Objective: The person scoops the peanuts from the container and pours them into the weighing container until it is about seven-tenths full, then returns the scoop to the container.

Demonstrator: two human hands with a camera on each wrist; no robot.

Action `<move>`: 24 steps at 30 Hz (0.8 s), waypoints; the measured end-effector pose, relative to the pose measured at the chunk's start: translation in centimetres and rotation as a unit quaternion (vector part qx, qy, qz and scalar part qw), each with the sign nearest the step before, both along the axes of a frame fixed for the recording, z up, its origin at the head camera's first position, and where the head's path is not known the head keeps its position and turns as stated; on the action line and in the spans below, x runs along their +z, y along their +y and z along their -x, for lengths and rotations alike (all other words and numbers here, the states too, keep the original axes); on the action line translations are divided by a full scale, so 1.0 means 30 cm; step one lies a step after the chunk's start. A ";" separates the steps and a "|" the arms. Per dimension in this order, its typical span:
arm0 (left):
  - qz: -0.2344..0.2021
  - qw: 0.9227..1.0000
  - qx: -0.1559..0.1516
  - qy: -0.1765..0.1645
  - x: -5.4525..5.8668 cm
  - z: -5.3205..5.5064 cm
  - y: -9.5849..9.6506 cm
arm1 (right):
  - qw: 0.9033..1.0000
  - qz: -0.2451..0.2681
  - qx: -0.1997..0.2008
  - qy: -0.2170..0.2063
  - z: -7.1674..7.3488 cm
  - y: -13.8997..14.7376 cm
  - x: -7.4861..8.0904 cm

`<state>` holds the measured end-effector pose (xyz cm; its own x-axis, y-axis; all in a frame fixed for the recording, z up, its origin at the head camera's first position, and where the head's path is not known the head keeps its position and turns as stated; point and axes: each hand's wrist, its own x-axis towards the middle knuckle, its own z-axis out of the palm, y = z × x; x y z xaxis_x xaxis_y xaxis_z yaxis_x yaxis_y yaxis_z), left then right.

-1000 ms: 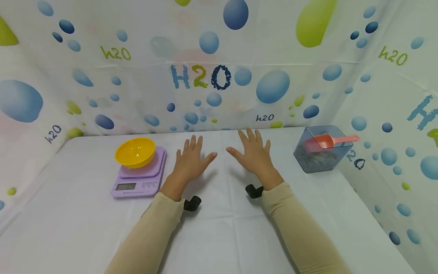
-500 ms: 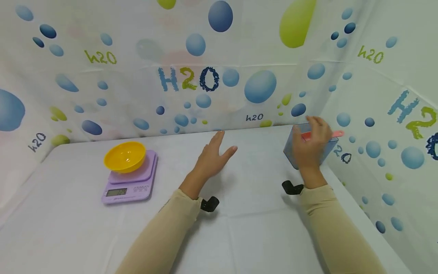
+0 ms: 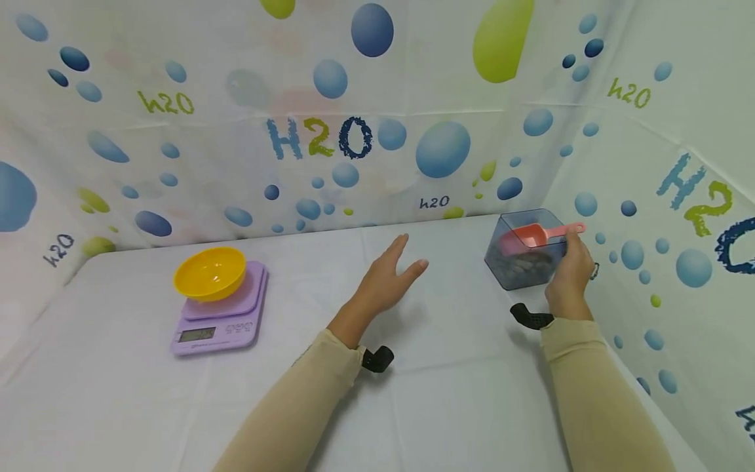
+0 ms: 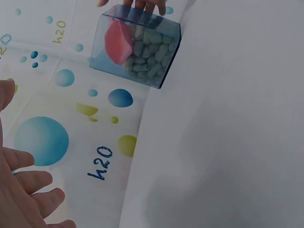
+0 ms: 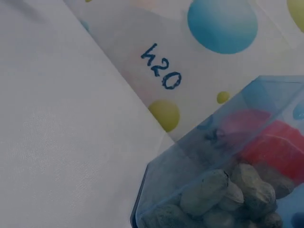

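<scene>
A clear bluish plastic box [image 3: 522, 262] stands at the back right of the table. Grey, pebble-like lumps [image 4: 151, 54] fill its lower part. Across its rim lies a coral-red scoop [image 3: 533, 235], its handle jutting out over the right side. My right hand [image 3: 571, 275] is at the box's right wall, one digit tip just under the scoop handle. Its fingers [image 4: 142, 4] show behind that wall in the left wrist view; whether they grip anything is unclear. My left hand [image 3: 380, 282] hovers above the middle of the table with straight fingers, touching nothing.
A yellow bowl [image 3: 210, 274] sits on a lilac kitchen scale [image 3: 221, 334] with a lit display at the left. White cloth covers the table [image 3: 448, 393]. A bubble-printed curtain [image 3: 389, 85] hangs behind and closely along the right side.
My right hand has moved from mid-table over to the box and down by its right wall. My left hand has shifted rightward and turned. The view has swung right; box and scoop look unmoved.
</scene>
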<state>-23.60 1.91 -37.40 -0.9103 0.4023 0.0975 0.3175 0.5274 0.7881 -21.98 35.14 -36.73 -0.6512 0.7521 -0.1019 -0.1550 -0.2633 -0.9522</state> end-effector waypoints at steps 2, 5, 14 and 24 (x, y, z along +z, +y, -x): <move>-0.006 1.000 -0.003 -0.004 0.000 -0.003 0.004 | 1.000 0.010 0.020 -0.001 0.006 0.004 -0.009; -0.005 1.000 -0.005 -0.006 -0.002 -0.006 0.006 | 0.999 0.008 0.039 -0.008 0.015 0.003 -0.017; -0.007 1.000 0.001 -0.010 -0.007 -0.006 -0.013 | 0.995 -0.014 0.093 -0.025 0.050 -0.093 -0.023; -0.057 0.997 0.034 -0.038 -0.022 0.013 -0.026 | 0.980 -0.072 0.176 -0.056 0.065 -0.299 -0.033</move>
<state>-24.00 1.14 -38.05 -0.9416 0.3297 0.0685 0.2207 0.4504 0.8651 -23.94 26.16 -37.72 -0.8639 0.4943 -0.0968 0.0288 -0.1435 -0.9892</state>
